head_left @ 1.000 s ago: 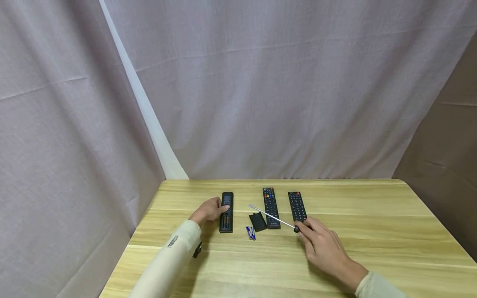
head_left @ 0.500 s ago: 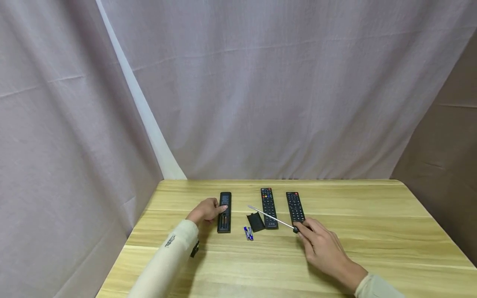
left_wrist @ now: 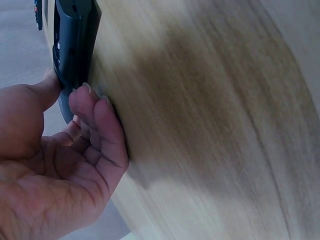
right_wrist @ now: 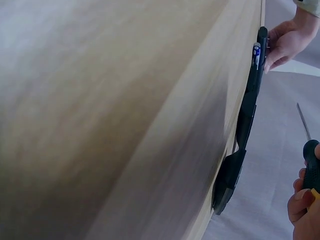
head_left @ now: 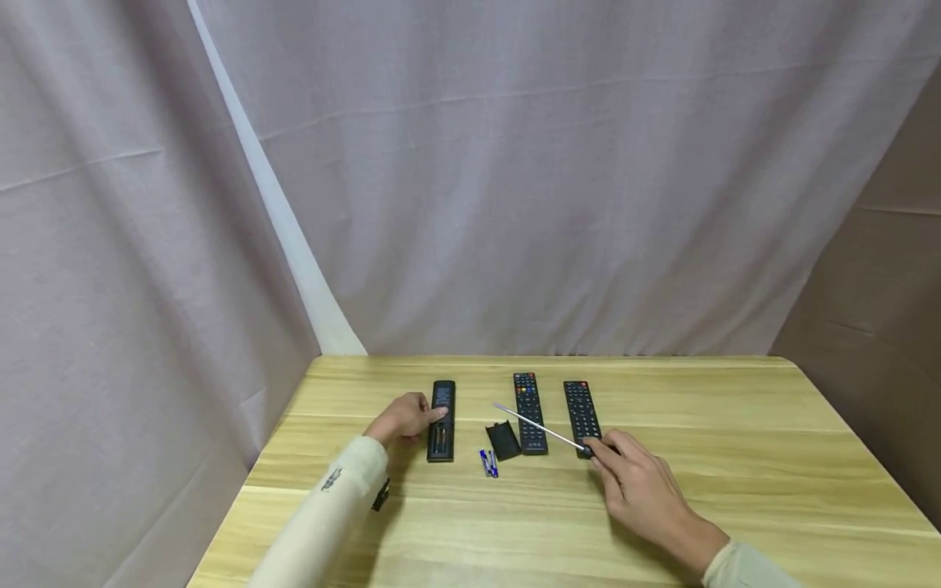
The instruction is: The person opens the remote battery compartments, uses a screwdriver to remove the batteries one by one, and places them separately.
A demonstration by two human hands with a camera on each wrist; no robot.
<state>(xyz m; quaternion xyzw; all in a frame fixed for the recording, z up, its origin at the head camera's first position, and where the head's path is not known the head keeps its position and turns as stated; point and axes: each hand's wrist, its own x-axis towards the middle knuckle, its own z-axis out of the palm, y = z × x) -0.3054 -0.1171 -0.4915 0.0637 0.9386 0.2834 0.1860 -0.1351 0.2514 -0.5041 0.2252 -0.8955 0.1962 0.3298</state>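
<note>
My left hand [head_left: 406, 416] holds a black remote control [head_left: 440, 441] at its left side, thumb over its upturned back and fingers curled against the edge. The remote's battery compartment is uncovered, with coppery bits showing inside. In the left wrist view, the curled fingers [left_wrist: 107, 125] lie beside its dark body. My right hand [head_left: 647, 486] grips a screwdriver [head_left: 540, 427], its long metal shaft pointing left above the table. Its dark handle [right_wrist: 311, 165] with some yellow shows in the right wrist view. A black battery cover [head_left: 504, 440] and blue-and-silver batteries [head_left: 488, 463] lie between the hands.
Two more remotes lie buttons up: one in the middle [head_left: 530, 413], partly behind the shaft, and one on the right [head_left: 582, 412], its near end by my right hand. The wooden table [head_left: 735, 457] ends at a grey curtain [head_left: 559, 204] behind.
The head view has shifted slightly. Both hands keep their holds, and the screwdriver tip has moved a little to the right relative to the battery cover.
</note>
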